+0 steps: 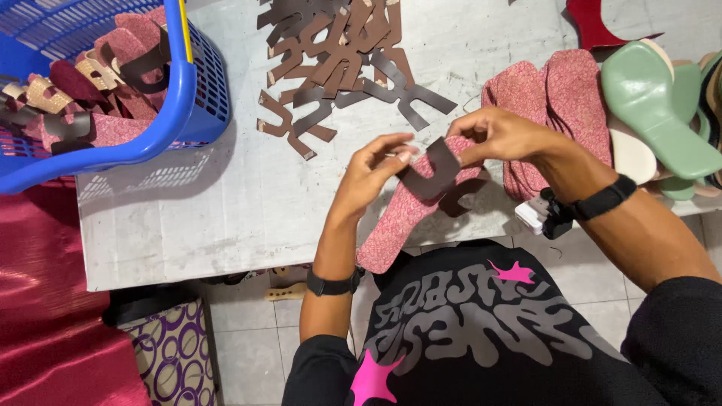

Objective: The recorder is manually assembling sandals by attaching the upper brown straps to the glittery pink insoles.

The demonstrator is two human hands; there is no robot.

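At the desk's far left corner a blue plastic basket (192,105) overhangs the edge, filled with pink insoles that already carry brown and tan straps. Beside it, toward the middle of the far edge, lies a loose pile of brown strap pieces (338,60) on the white desk (188,218).

Near the front edge, the left hand (372,169) pinches the left end of a dark brown strap (432,169) between thumb and fingertips, closed on it. The strap lies across the upper part of a pink glitter insole (402,218), which slants over the front edge with its heel end hanging off the desk toward the person's black shirt. The right hand (496,135) grips the strap's right end and the insole's toe, fingers closed.

Just right of that hand sits a stack of pink insoles (560,90), and at the right edge, green soles (662,105) overlap one another.
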